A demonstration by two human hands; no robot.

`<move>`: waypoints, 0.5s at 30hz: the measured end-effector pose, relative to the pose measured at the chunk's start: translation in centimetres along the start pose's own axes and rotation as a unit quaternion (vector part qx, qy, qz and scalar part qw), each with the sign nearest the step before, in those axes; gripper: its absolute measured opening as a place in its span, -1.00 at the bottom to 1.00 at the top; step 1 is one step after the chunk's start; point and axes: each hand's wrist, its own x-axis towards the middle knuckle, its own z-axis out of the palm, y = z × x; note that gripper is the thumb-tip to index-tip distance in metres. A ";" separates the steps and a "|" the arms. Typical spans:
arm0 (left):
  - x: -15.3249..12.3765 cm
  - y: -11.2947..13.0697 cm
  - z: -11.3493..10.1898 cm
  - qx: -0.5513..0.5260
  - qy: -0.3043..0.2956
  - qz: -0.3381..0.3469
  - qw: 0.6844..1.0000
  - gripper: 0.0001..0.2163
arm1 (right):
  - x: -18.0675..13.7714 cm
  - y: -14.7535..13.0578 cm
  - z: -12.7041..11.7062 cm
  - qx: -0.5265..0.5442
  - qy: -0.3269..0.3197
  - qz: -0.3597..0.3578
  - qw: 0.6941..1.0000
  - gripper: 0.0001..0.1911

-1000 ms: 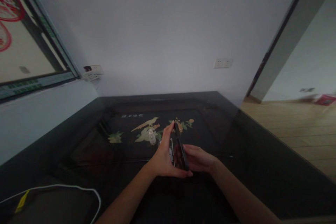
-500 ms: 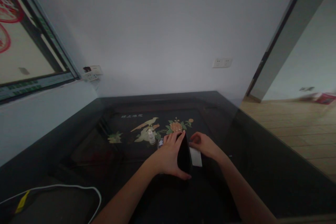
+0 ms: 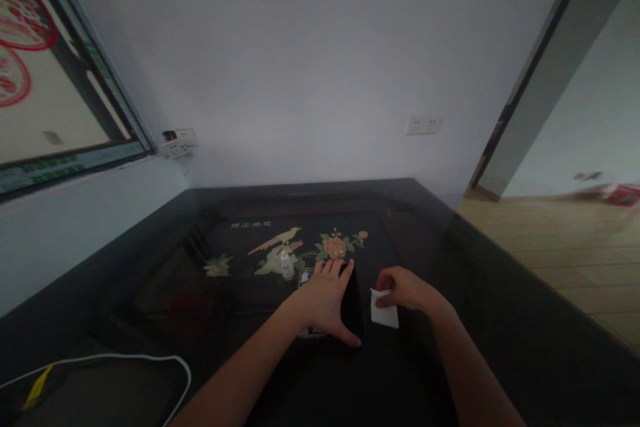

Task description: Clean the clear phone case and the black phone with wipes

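My left hand (image 3: 327,300) spans a dark, flat, phone-like slab (image 3: 353,310), its thumb at the near edge and its fingertips at the far edge. A patterned black-and-white piece (image 3: 305,275) shows from under that hand on the left; whether it belongs to the slab I cannot tell. To the right, my right hand (image 3: 406,290) pinches a small white wipe (image 3: 385,313) between thumb and fingers, just above or on the table. Beyond my left hand a small clear bottle (image 3: 287,267) stands upright on the table.
The black glossy table (image 3: 425,240) bears a bird-and-flower picture (image 3: 334,247). At the near left lie a white cable (image 3: 125,356) with a yellow tag (image 3: 38,387) and a dark flat object (image 3: 110,393). A wall (image 3: 300,80) with a socket (image 3: 423,125) stands behind the table.
My right hand has drawn the white wipe away from the slab, rightward and nearer to me. The slab looks tipped lower under my left hand.
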 end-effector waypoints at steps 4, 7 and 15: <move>0.4 -0.4 0.6 0.014 -0.005 -0.002 1.000 0.35 | -0.3 -0.1 -0.5 -0.017 0.015 0.020 1.000 -0.73; 0.7 -0.7 0.9 0.012 -0.012 -0.007 1.000 0.34 | -0.4 -0.2 -0.6 -0.012 0.008 0.027 1.000 -0.79; 1.1 -1.0 1.2 0.004 -0.018 -0.002 1.000 0.34 | -0.5 -0.5 -0.4 0.015 -0.005 0.020 1.000 -0.78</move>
